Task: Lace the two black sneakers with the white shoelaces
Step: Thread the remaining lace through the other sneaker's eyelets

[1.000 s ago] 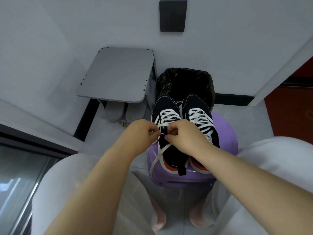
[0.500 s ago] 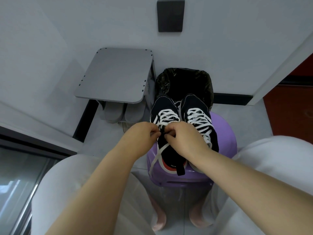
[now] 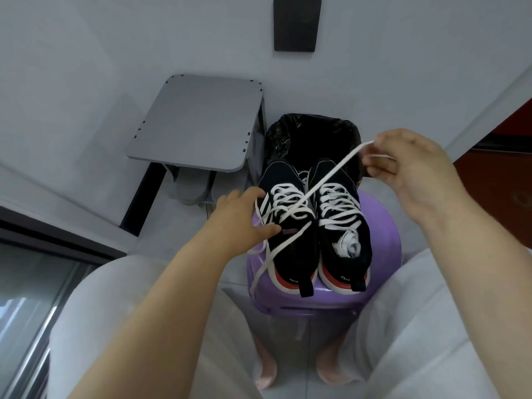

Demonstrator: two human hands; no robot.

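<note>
I see the left sneaker [image 3: 290,254] and right sneaker [image 3: 359,240] side by side on the purple stool [image 3: 385,240]. The left hand [image 3: 241,214] grips the left sneaker's outer side. The raised right hand [image 3: 408,171] pinches the white shoelace [image 3: 331,174], taut across the right sneaker's toe. Another lace end hangs over the stool's edge.

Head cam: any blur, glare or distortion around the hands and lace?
Head view: wide-angle bend, wall edges splay outward. Head view: right hand and taut white shoelace slightly soft, lacing on the black sneakers readable. Head view: flat light, faint reflection on the glass panel, lower left.
</note>
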